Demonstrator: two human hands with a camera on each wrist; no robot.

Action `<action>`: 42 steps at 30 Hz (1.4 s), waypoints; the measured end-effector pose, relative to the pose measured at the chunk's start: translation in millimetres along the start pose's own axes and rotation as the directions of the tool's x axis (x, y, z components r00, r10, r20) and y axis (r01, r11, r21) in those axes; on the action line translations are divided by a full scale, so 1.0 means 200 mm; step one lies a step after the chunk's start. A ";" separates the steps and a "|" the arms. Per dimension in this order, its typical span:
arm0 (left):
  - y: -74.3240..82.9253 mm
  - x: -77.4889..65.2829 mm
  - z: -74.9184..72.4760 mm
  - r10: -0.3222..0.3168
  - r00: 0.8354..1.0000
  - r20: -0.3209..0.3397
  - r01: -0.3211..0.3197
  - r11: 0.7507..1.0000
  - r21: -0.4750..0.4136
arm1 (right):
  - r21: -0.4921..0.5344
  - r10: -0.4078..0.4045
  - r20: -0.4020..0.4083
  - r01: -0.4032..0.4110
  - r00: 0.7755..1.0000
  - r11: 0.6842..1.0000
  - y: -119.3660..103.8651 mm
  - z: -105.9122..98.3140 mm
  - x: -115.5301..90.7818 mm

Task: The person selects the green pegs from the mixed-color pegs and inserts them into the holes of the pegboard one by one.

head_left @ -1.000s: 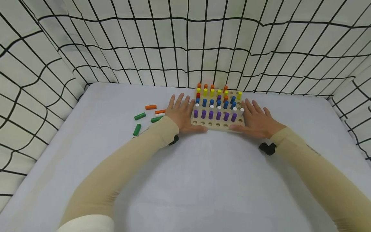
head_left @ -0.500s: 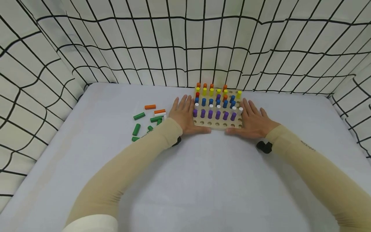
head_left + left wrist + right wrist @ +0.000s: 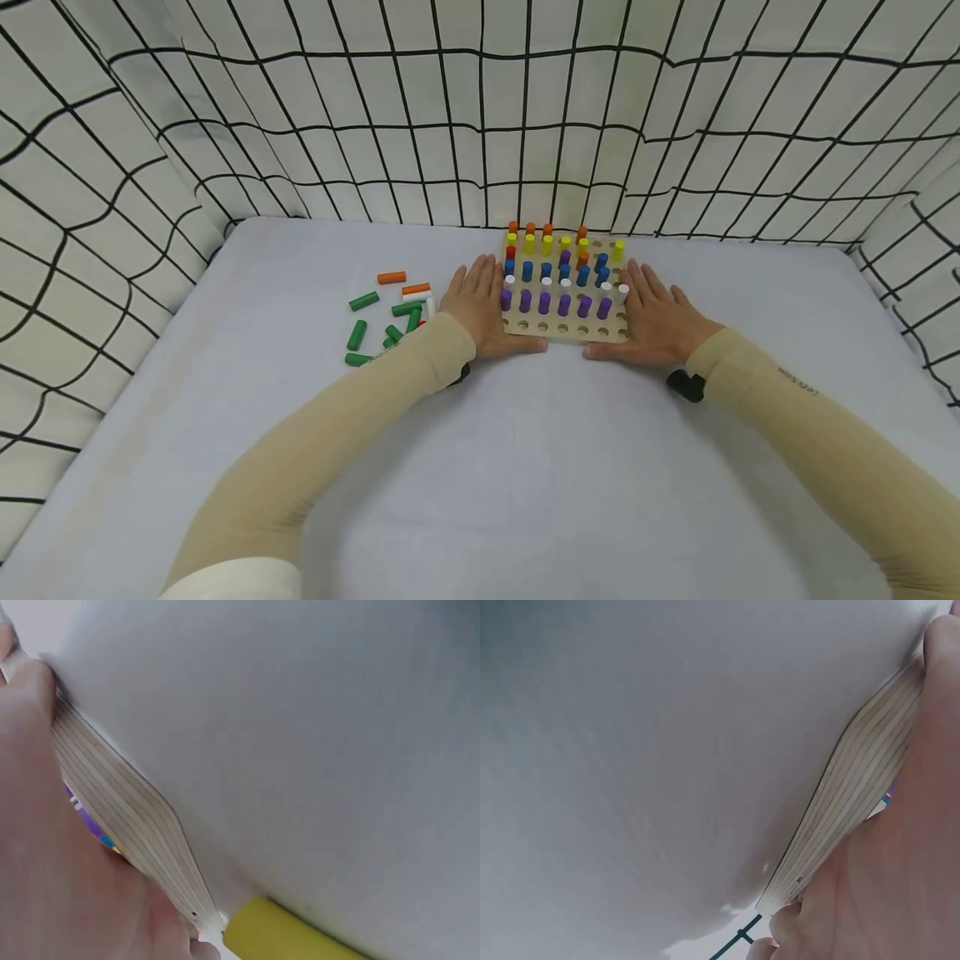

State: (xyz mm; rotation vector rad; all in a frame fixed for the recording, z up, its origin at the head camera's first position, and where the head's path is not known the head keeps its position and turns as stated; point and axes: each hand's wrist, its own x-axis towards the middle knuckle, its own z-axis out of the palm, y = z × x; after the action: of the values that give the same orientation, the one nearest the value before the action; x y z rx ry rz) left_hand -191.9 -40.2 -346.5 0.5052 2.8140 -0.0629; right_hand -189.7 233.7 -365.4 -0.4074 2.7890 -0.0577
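A pale wooden pegboard (image 3: 553,336) lies near the table's back edge, with rows of coloured pegs standing in it. Orange and yellow pegs fill much of the back, blue and white ones the middle, and purple pegs (image 3: 564,305) stand toward the front. Flat along the board's left side rests my left hand (image 3: 480,315), fingers straight, thumb pointing inward by the front edge. My right hand (image 3: 662,323) mirrors it on the right side. Both wrist views show the layered board edge (image 3: 124,802) close against the palms.
Loose green pegs (image 3: 357,335), orange pegs (image 3: 392,277) and a few white and red ones lie left of my left hand, some partly behind the sleeve. A yellow peg (image 3: 281,934) shows in the left wrist view. Black grid netting (image 3: 483,127) surrounds the table.
My left hand has shifted slightly right and my right hand slightly left, bringing the thumbs closer together at the board's front. More loose pegs show beside the left sleeve.
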 end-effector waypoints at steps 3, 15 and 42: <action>0.01 -0.03 0.02 0.002 1.000 0.001 -0.002 1.000 -0.001 | -0.007 -0.004 -0.007 0.004 1.000 1.000 -0.01 0.01 -0.03; 0.02 -0.13 0.05 0.012 1.000 -0.001 -0.012 1.000 0.020 | -0.044 -0.006 -0.008 0.005 1.000 0.999 -0.07 0.04 -0.15; 0.03 -0.48 0.18 0.144 0.990 -0.006 -0.144 0.987 -0.074 | -0.042 -0.103 -0.057 0.101 0.993 0.994 -0.18 0.19 -0.49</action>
State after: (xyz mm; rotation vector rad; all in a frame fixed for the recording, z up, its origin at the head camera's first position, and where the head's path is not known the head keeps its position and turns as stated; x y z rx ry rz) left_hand -93.0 -70.3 -354.8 0.6884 2.7593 0.0705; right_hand -78.9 227.4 -367.2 -0.5665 2.8290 -0.0394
